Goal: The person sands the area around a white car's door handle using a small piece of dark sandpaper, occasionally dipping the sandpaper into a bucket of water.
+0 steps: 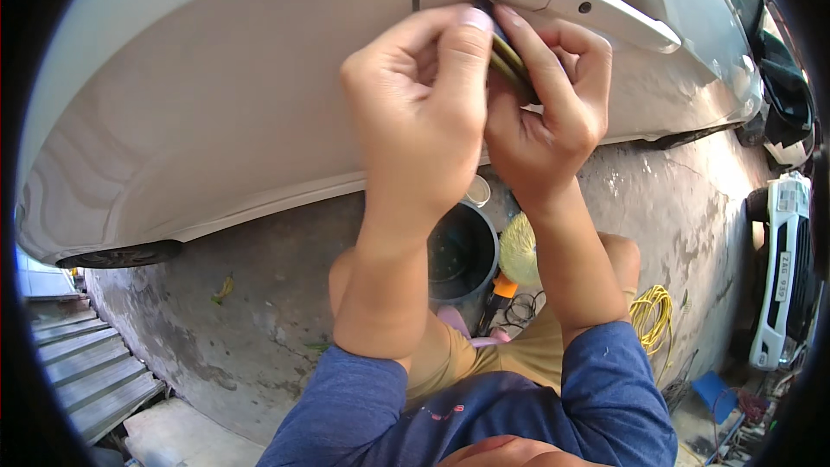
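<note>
Both my hands are raised against the side of a white car (pixel 259 78), just below its door handle (pixel 605 9). A slim dark object with a yellowish stripe (pixel 512 65) slants between them, its upper end close to the panel beside the handle. My left hand (pixel 424 86) is closed, with thumb and fingertips pressed at that upper end. My right hand (pixel 553 95) wraps its fingers round the lower part and steadies it. Fingers cover much of the object, so its exact kind does not show.
Below my hands stand a dark bucket (pixel 494 246), a small white cup (pixel 479 191) and an orange-and-black power tool (pixel 500 294) by a fuzzy yellow disc (pixel 519 249). A coiled yellow cord (pixel 654 316) lies to the right. Another vehicle's white bumper (pixel 772 294) is further right.
</note>
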Tool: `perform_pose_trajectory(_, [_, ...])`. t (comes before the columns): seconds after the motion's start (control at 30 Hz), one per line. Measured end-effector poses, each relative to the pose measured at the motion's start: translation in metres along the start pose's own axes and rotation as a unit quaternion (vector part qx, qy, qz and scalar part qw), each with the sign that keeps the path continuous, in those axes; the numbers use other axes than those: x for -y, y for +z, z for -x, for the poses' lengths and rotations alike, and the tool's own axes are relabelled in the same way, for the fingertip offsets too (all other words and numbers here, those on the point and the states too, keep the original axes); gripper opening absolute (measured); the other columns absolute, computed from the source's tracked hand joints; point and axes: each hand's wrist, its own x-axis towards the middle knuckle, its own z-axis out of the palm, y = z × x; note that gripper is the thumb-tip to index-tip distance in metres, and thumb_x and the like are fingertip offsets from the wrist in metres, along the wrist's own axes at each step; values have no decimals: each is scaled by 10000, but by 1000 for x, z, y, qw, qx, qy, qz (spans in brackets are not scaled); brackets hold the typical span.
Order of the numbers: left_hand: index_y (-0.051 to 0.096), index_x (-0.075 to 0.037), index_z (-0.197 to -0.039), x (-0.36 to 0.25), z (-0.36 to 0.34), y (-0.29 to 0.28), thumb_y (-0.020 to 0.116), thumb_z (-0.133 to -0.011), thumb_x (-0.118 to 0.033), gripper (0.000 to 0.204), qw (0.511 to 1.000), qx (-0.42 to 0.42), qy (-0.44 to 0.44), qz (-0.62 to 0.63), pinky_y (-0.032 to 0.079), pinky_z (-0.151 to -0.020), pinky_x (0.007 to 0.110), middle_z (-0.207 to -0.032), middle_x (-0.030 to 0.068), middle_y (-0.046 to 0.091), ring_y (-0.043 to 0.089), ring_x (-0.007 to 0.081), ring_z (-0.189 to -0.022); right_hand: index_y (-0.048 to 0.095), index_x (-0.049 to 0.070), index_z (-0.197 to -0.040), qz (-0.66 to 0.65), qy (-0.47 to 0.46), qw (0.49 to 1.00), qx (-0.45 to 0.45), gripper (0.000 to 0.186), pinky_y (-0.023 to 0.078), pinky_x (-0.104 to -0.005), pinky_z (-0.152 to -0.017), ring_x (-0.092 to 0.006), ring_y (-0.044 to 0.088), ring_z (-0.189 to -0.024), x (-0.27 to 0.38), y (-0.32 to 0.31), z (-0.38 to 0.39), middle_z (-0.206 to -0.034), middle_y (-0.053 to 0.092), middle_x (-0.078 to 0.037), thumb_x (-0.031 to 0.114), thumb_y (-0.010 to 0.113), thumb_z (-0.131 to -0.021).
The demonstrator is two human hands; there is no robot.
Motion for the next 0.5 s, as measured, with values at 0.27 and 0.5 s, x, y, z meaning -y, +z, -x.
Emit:
perform_pose_trajectory(0.27, [712, 98, -961, -1, -1, -3, 646, -1018, -101, 216, 1000, -9, -12, -9, 471, -607, 214, -791, 22, 689, 596, 42, -708, 785, 30, -1155, -5, 11, 1000, 10, 512, 530, -276, -663, -156, 603, -735, 7, -3, -4, -1016, 570, -100, -140, 651, -690])
perform_pose_trajectory(0.5, [753, 69, -981, 1, -3, -4, 609, -1008, -163, 274, 999, 12, 9, -42, 612, -675, 315, -828, 65, 723, 683, 130, -712, 783, 20, -1152, -1, -5, 1000, 5, 518, 541, -287, -691, -172, 617, -784, 5, -1, -8, -1010, 581, -108, -143, 638, -682])
